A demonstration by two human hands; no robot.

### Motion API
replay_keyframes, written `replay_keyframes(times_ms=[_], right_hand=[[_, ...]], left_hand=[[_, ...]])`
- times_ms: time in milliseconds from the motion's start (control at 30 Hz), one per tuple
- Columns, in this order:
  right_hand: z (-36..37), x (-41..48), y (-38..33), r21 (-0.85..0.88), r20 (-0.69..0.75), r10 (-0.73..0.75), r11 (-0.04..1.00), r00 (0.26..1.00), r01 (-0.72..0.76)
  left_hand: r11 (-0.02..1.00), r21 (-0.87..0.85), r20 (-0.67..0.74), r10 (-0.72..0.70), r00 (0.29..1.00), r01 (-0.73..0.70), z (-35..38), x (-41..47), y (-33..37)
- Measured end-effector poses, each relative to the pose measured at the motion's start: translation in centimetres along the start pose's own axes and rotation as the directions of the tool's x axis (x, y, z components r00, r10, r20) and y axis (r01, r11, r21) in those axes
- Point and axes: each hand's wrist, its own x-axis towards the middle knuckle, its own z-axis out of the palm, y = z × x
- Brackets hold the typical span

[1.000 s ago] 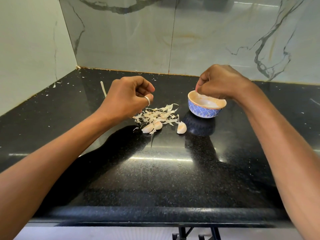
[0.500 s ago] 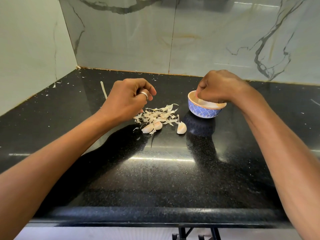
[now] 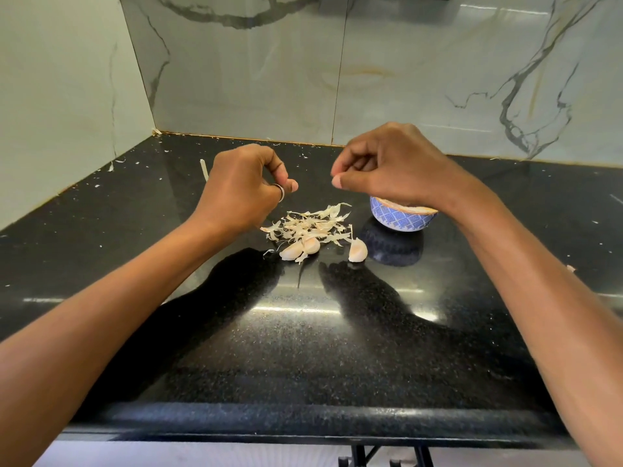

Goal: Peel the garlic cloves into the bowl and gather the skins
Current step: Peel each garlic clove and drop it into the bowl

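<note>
Your left hand (image 3: 241,193) and right hand (image 3: 391,166) hover with fingers curled, nothing visible in either, above the counter (image 3: 303,348) holding skins (image 3: 310,224), cloves (image 3: 357,250) and bowl (image 3: 401,221).

Bright, sharp, wide-angle-bowed; glare streaks on the glossy countertop (image 3: 303,348).

Layout of the work area. The skins (image 3: 310,224) lay heaped at mid-counter (image 3: 303,332), with the bowl (image 3: 401,221) just to their right. Two cloves (image 3: 300,248) touched the heap's near edge. A third clove (image 3: 357,250) lay apart, before the bowl's left side. The left hand (image 3: 241,190) was above and left of the heap, the right hand (image 3: 394,170) over the bowl's rim. A strip (image 3: 204,170) lay behind the left hand. Walls (image 3: 236,79) stood behind and left of the counter.
</note>
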Motion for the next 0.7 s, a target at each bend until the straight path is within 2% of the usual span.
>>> replay_keyframes(times_ms=[167,367,700], right_hand=[[1.7,-0.5,-1.8,0.133,0.230,-0.104,0.988,0.968,0.074],[3.4,-0.8,-2.9,0.133,0.298,-0.165,0.982,0.940,0.131],[4.3,-1.1,-3.2,0.074,0.387,-0.156,0.988,0.909,0.138]], left_hand=[[0.999,0.048,-0.027,-0.018,0.999,0.019,0.1,0.2,-0.2],[0.993,0.102,-0.104,-0.042,0.994,0.052,-0.1,0.4,-0.5],[0.983,0.182,-0.104,-0.004,0.995,0.023,-0.2,0.2,-0.5]])
